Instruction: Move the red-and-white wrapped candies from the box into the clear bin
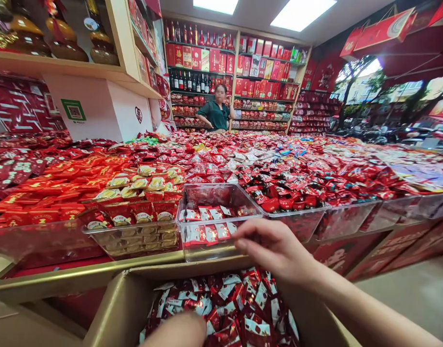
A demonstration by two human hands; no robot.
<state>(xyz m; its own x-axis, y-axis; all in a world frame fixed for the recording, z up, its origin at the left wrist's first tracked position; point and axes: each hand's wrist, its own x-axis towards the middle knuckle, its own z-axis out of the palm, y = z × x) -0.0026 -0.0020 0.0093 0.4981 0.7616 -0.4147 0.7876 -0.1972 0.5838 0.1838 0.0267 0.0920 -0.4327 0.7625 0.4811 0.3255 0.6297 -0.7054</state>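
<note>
1. Head view: curls the right hand [274, 246] loosely at the near right corner of the clear bin [223, 220], thumb and fingertips slightly parted, with no packet visible in the gap.
2. Reaches the left hand [181, 330] down over the red-and-white packets [239, 306] in the open cardboard box [107, 308]; cannot tell the left grip, open or closed, because of blur and the lower picture edge.
3. See the packets heaped loosely inside the box, just in front of the counter edge [82, 277].
4. Find small white-and-red packets [211, 233] low inside the clear bin, with bare wall above.
5. Notice gold-centred packets [134, 214] in the bin just left of the clear bin, and dark red packets [297, 200] piled to the right.
6. Look beyond the heaps to a person in a green shirt [214, 115], one hand raised beside the head, in front of shelves [237, 62] of bottles and red boxes.
</note>
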